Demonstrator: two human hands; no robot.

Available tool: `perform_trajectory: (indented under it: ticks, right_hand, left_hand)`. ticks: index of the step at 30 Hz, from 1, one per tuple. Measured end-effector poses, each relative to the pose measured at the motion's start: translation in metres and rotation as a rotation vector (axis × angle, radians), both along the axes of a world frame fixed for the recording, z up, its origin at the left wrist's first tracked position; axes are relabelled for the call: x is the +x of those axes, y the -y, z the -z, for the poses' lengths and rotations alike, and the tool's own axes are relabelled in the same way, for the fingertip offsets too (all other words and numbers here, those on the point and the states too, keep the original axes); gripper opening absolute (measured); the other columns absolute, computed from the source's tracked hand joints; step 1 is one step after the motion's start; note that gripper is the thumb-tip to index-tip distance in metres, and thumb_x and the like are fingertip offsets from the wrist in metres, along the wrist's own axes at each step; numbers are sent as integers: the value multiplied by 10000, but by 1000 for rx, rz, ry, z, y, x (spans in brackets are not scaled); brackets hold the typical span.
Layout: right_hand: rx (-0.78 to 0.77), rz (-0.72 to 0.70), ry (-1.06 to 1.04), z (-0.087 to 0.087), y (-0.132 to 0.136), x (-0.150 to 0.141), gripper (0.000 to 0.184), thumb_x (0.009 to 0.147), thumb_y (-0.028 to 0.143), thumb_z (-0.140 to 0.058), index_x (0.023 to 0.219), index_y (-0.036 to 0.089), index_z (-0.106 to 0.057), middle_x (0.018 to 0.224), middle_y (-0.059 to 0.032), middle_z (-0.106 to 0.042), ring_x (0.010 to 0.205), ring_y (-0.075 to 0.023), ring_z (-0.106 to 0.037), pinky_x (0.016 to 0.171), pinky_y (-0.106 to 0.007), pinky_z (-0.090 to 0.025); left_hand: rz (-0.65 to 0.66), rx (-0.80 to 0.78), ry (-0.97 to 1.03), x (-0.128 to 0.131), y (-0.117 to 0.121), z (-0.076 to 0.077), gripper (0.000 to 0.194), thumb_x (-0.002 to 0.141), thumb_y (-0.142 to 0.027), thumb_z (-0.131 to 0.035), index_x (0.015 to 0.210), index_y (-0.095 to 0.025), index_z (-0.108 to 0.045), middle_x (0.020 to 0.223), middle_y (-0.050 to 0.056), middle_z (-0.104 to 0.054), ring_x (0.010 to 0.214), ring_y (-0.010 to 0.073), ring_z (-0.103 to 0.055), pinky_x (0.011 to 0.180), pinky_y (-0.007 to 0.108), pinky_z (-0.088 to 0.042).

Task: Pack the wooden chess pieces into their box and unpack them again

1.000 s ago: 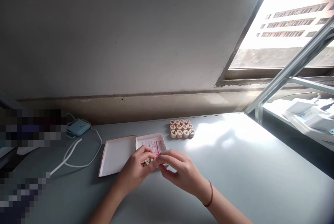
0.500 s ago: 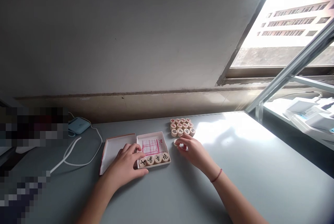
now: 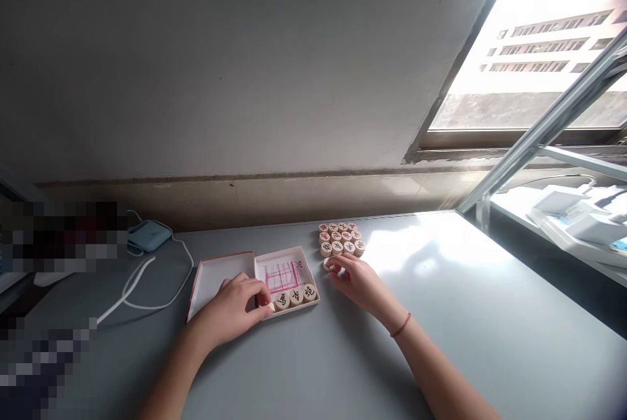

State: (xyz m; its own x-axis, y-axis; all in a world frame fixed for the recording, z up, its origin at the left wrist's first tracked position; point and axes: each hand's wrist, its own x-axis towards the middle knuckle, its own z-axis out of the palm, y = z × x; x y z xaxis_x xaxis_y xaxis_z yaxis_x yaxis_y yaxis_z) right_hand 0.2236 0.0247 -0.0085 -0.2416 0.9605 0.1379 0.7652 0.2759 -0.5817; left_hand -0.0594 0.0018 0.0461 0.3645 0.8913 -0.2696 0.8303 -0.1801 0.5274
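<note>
Left hand has closed in over the past half second: it was spread at the box, now thumb and fingers pinch the leftmost piece of the box's near row, top mostly hidden. Right hand about the same, thumb and index pinching a loose piece just off the near-left corner of the block of pieces; can't tell if that one is lifted or resting.

Other three black-marked pieces sit along the box's near wall, rightmost in the near-right corner. Pink grid sheet shows behind them.

Block is near the bench's far edge, right of the box: three rows of four, red marks on the far two, black on the near one.

Open lid lies against the box's left side, partly under the left hand. Blue device and white cable farther left, device by the far edge.
</note>
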Motion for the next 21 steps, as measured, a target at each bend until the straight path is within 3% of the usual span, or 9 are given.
perform_trajectory:
  ticks: [4,7,9,12,16,19,21]
  right_hand:
    - [160,-22,-35,-7,8,-9,196,868,204,-485,1005,211,-624,929,-59,-629,678,-134,-601,621,-262,-498]
    - [283,-149,-127,-18,23,-30,279,861,250,-547,1136,212,-564,1018,-87,-629,684,-137,-606,614,-264,-519]
    - [351,-253,-183,-24,34,-45,311,849,252,-588,1155,222,-543,1082,-96,-629,766,-151,-629,660,-265,-533]
    - [425,-320,-236,-28,42,-58,202,870,181,-546,1067,224,-564,972,-60,-670,777,-141,-637,675,-247,-527]
    - [404,-133,-211,-23,33,-46,176,844,201,-546,1017,208,-579,894,-57,-678,680,-133,-622,600,-237,-507]
    - [297,117,-86,-15,18,-24,139,839,234,-515,954,207,-588,901,-57,-666,610,-129,-606,535,-239,-476]
    - [241,196,1,-9,10,-13,132,841,251,-493,918,208,-592,909,-51,-658,574,-125,-598,535,-248,-471]
  left_hand:
    - [5,141,87,4,-3,1,214,861,-402,-487,802,-242,-618,832,6,-643,853,196,-580,849,335,-433]
    - [-56,271,218,16,0,1,233,890,-414,-455,824,-231,-583,818,-2,-634,785,168,-580,779,292,-448]
    - [-79,260,296,25,6,0,242,898,-433,-458,826,-230,-569,793,-15,-624,756,151,-578,730,259,-455]
    - [-95,210,366,35,13,1,255,899,-449,-471,817,-227,-565,756,-25,-612,714,133,-566,665,226,-458]
    - [-67,273,326,31,7,9,255,927,-416,-430,873,-227,-594,833,-8,-646,778,144,-588,719,245,-470]
    - [-38,438,168,21,-3,23,244,928,-327,-415,939,-244,-645,956,20,-668,911,194,-588,832,321,-462]
    - [-14,482,66,16,-8,33,258,917,-274,-423,1033,-269,-654,1021,26,-664,951,210,-573,863,362,-459]
